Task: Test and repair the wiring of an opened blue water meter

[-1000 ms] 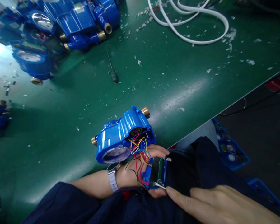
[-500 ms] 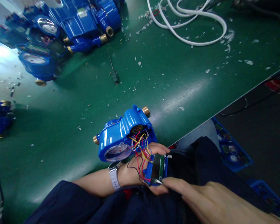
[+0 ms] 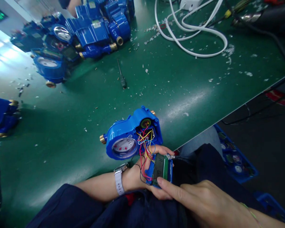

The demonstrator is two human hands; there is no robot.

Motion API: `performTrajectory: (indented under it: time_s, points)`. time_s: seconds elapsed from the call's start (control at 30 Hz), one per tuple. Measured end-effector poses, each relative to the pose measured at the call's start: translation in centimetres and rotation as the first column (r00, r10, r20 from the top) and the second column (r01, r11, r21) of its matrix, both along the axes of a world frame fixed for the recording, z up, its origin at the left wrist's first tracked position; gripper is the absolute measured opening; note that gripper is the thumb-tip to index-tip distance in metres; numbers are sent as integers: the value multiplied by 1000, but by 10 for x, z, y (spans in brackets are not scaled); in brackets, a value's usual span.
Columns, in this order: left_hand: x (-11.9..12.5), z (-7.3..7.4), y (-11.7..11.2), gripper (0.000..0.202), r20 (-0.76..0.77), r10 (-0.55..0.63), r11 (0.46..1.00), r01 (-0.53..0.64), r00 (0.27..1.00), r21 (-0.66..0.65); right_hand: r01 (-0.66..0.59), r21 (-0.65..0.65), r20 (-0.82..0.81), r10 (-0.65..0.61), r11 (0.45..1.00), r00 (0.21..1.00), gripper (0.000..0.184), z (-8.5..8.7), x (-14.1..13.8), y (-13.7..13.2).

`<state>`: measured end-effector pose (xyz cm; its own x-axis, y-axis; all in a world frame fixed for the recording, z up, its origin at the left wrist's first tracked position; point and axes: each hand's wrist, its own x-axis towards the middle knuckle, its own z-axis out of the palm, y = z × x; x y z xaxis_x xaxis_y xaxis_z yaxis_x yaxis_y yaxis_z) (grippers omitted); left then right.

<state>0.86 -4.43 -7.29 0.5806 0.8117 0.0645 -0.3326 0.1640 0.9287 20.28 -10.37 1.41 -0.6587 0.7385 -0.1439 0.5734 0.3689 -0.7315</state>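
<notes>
My left hand (image 3: 140,172), with a watch on the wrist, is closed around a small blue-cased circuit board with an LCD display (image 3: 158,165). My right hand (image 3: 199,194) reaches in from the lower right. Its index finger is stretched out, with the tip on the display's lower corner; its other fingers are mostly hidden. Red, yellow, blue and black wires (image 3: 144,139) run from the board into an opened blue water meter (image 3: 121,134). The meter rests on the green table just beyond my left hand, its round dial and brass ends showing.
Several blue meters (image 3: 90,31) crowd the far left, and another (image 3: 2,114) sits at the left edge. A screwdriver (image 3: 122,80) lies mid-table. White cable (image 3: 199,53) loops at the back, with a dark tool (image 3: 258,19) farther right. Blue bins (image 3: 237,161) stand below the table edge.
My right index fingertip has moved from the board's lower edge onto the display, and the display's face has turned more into view. The camera view has shifted slightly.
</notes>
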Motion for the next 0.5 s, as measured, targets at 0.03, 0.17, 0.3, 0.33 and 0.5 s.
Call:
performTrajectory:
  time_s: [0.03,0.17,0.3,0.33,0.5]
  points:
    - [1,0,0,65,17,-3,1000,3,1000,-15,1,-23,-39,-2,1000,999,80,0,-1,0]
    - [3,2,2,71,39,-43,998,45,998,-49,42,-45,-106,-47,998,993,80,-3,-6,1]
    - [3,4,5,94,-26,-85,996,85,996,7,96,-4,-224,-94,995,970,71,-9,-10,2]
    - [3,5,6,95,-39,-82,996,83,996,32,125,7,-278,-118,992,953,68,-10,-10,2]
    - [-1,5,8,90,-141,-1,985,25,990,173,385,-104,-337,-397,917,854,50,-9,1,0]
